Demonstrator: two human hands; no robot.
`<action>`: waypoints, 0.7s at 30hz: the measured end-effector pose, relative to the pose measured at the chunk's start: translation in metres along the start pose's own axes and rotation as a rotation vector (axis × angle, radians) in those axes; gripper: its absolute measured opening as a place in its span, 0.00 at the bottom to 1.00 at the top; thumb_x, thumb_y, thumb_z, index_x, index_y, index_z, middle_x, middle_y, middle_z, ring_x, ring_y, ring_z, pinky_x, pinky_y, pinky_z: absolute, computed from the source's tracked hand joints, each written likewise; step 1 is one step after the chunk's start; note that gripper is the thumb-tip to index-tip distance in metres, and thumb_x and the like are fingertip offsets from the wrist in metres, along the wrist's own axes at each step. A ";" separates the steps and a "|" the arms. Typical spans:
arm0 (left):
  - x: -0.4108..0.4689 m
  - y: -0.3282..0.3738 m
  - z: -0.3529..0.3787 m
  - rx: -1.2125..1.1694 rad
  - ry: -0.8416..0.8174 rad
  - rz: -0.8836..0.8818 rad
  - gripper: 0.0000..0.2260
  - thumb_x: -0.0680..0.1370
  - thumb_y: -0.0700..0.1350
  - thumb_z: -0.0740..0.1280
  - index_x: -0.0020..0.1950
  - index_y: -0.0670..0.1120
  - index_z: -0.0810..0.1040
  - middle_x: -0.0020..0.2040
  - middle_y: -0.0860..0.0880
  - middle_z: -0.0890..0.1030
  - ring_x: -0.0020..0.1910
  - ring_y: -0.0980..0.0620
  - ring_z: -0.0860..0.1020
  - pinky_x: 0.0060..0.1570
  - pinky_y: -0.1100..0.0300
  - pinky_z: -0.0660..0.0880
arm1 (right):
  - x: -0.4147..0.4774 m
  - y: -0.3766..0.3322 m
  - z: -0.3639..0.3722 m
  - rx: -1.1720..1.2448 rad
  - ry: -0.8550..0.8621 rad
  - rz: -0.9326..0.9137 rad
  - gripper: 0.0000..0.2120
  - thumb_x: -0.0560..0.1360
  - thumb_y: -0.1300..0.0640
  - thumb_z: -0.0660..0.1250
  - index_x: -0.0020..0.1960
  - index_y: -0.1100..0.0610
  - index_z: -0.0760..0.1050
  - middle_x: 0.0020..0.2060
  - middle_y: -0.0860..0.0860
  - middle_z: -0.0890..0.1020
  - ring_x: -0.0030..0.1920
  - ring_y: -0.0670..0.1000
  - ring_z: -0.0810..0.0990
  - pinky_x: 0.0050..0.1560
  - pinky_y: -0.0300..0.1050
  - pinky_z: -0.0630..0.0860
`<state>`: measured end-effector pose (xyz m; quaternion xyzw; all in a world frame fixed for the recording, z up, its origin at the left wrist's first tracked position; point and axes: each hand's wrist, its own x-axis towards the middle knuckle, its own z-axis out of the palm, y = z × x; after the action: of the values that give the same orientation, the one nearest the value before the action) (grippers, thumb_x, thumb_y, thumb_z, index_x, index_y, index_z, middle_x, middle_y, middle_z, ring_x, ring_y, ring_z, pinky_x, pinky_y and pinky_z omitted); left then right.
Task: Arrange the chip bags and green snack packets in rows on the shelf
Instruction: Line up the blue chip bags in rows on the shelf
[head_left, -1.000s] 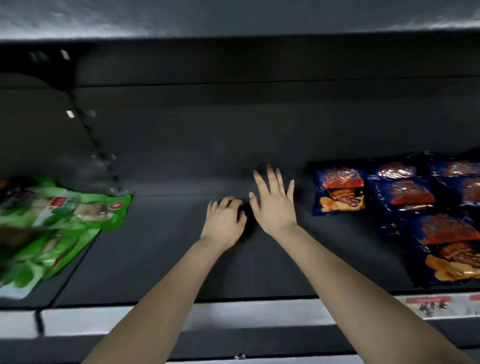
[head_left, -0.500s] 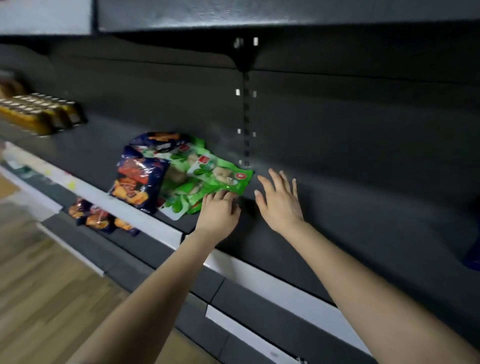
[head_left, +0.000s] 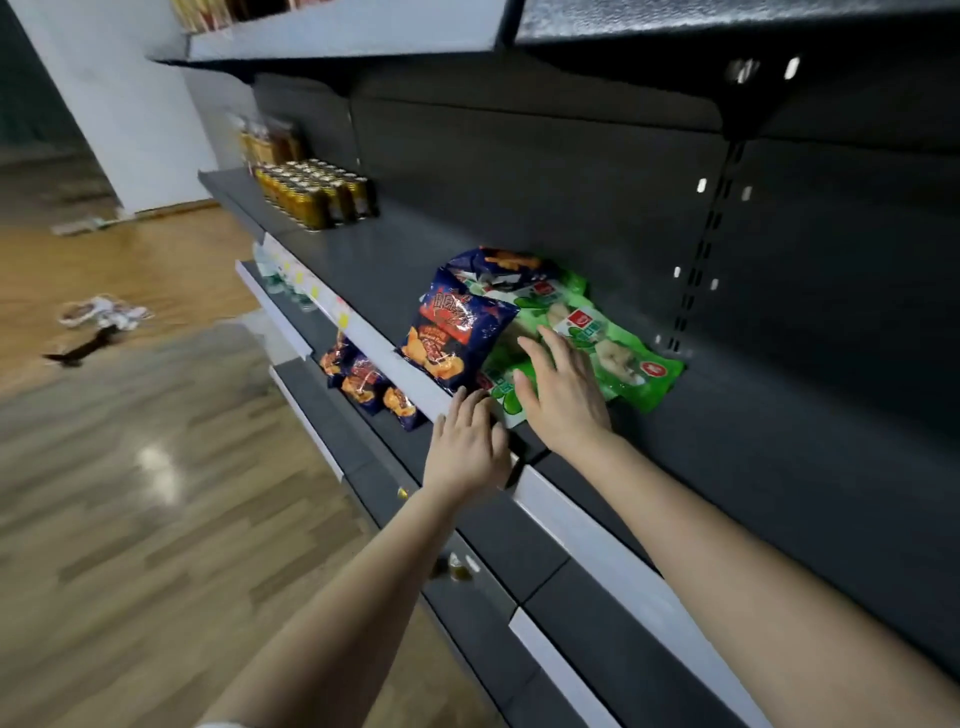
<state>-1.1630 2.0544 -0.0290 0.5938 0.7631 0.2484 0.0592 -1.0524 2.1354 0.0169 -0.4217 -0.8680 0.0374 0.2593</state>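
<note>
The right hand (head_left: 563, 395) lies open, fingers spread flat over the glossy green snack packets (head_left: 618, 358). The left hand (head_left: 467, 447) is relaxed and holds nothing, its fingertips at the white front strip (head_left: 597, 540) of the matte dark-grey shelf (head_left: 384, 270). Just beside them leans a crinkled dark-blue chip bag (head_left: 457, 332) with an orange chip picture, its lettering too blurred to read; the packets' small red logo is also illegible.

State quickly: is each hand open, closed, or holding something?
Left hand: open, at the shelf edge, holding nothing.
Right hand: open, fingers spread over the green snack packets.
</note>
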 end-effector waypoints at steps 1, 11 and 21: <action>-0.001 0.001 0.002 -0.027 0.023 -0.002 0.24 0.77 0.53 0.43 0.66 0.47 0.67 0.74 0.50 0.62 0.76 0.50 0.50 0.71 0.48 0.55 | 0.004 -0.004 0.002 0.018 0.020 -0.017 0.21 0.80 0.51 0.57 0.71 0.57 0.67 0.73 0.55 0.63 0.69 0.59 0.66 0.68 0.57 0.64; -0.002 -0.004 0.008 -0.065 0.063 0.010 0.33 0.73 0.56 0.36 0.72 0.44 0.61 0.75 0.47 0.59 0.77 0.48 0.48 0.74 0.46 0.50 | 0.057 -0.037 0.016 0.088 0.030 -0.303 0.20 0.79 0.56 0.60 0.70 0.58 0.68 0.74 0.55 0.62 0.74 0.57 0.61 0.71 0.56 0.60; -0.001 -0.006 0.006 -0.088 0.071 0.029 0.30 0.73 0.56 0.38 0.68 0.44 0.65 0.74 0.49 0.60 0.77 0.50 0.47 0.73 0.49 0.49 | 0.098 -0.047 0.050 -0.085 -0.270 -0.192 0.34 0.79 0.42 0.56 0.78 0.54 0.47 0.78 0.56 0.46 0.77 0.58 0.43 0.75 0.54 0.41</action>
<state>-1.1660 2.0545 -0.0372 0.5925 0.7442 0.3035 0.0546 -1.1602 2.1866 0.0287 -0.3384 -0.9321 0.0318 0.1247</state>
